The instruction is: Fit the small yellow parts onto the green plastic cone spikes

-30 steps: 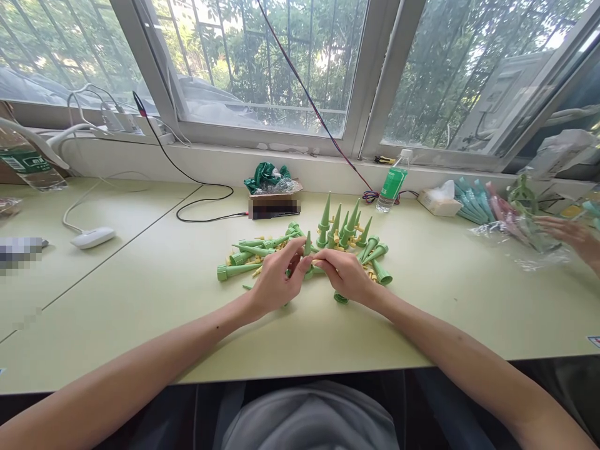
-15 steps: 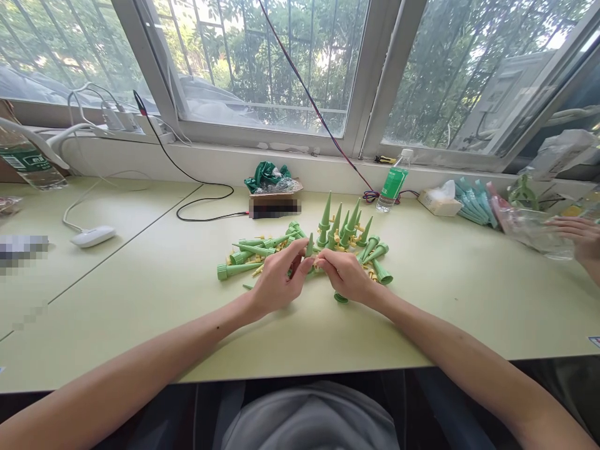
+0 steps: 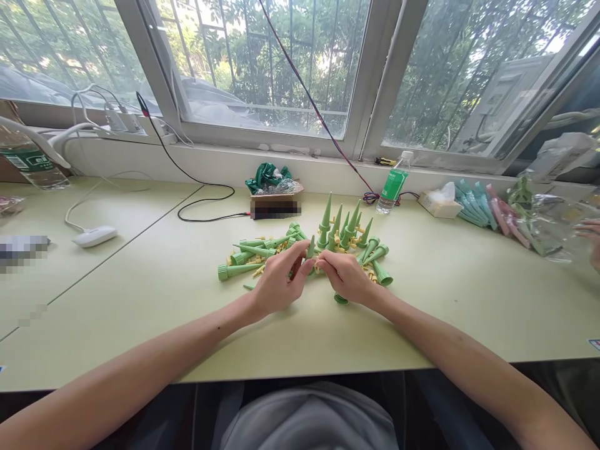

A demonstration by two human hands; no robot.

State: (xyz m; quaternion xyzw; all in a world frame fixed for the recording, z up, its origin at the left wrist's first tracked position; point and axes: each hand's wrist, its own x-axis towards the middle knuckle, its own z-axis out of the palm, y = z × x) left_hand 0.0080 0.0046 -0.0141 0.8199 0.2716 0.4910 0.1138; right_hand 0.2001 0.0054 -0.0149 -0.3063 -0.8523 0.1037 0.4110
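Note:
My left hand [image 3: 284, 275] is closed round a green plastic watering spike [image 3: 311, 247], its tip pointing up between thumb and forefinger. Close beside it, my right hand [image 3: 345, 274] pinches a small yellow valve piece [image 3: 317, 265] against the spike's side; the fingers partly hide where the two meet. Behind my hands stand several upright green spikes [image 3: 349, 230] with yellow valves. More green spikes lie in a loose pile [image 3: 255, 251] on the left, with small yellow pieces among them. Others lie on the right, one with its open end [image 3: 383, 274] toward me.
A cardboard box [image 3: 276, 203] holding green plastic wrap stands behind the pile. A water bottle [image 3: 394, 183] and a tissue box [image 3: 439, 204] are by the window. A white mouse-shaped device [image 3: 95, 237] lies left. Another person's hand [image 3: 591, 234] is near bagged parts [image 3: 555, 228] at right.
My hands stay almost in place at the spike and yellow valve. At the right edge, the other person's hand has moved back to the right from the plastic bag.

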